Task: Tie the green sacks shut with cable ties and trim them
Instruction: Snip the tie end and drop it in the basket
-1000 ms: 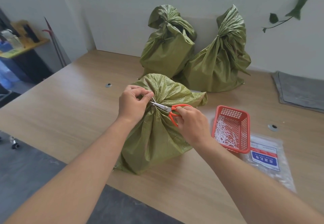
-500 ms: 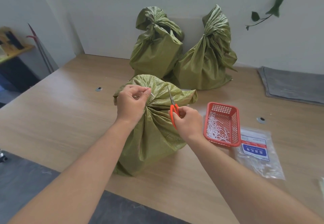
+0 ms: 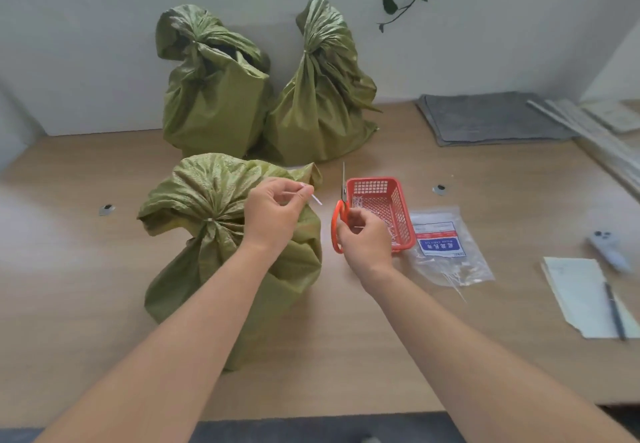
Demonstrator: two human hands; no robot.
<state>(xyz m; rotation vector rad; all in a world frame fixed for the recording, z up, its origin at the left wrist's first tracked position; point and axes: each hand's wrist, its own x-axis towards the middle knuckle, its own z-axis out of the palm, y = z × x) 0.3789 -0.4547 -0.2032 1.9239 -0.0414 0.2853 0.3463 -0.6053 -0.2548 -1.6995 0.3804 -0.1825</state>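
Observation:
A green sack (image 3: 207, 231) lies on the table in front of me, its neck cinched by a cable tie (image 3: 210, 221). My left hand (image 3: 275, 212) hovers over the sack's right side and pinches a short white cut-off tie tail (image 3: 314, 198). To the right, my right hand (image 3: 365, 236) grips orange-handled scissors (image 3: 339, 220), blades pointing up and away, beside a red basket (image 3: 401, 207) holding several white tie offcuts. Two more tied green sacks, one on the left (image 3: 211, 96) and one on the right (image 3: 322, 96), stand against the back wall.
A clear bag of cable ties (image 3: 446, 248) lies right of the basket. A grey folded cloth (image 3: 485, 116) lies at the back right. A notepad with a pen (image 3: 588, 297) and a small white device (image 3: 607, 248) lie at the far right. The table's front edge (image 3: 311, 408) is close.
The scissors have left the sack's neck and moved right towards the basket. My left hand has lifted away to the right with the cut tail. The view has shifted right.

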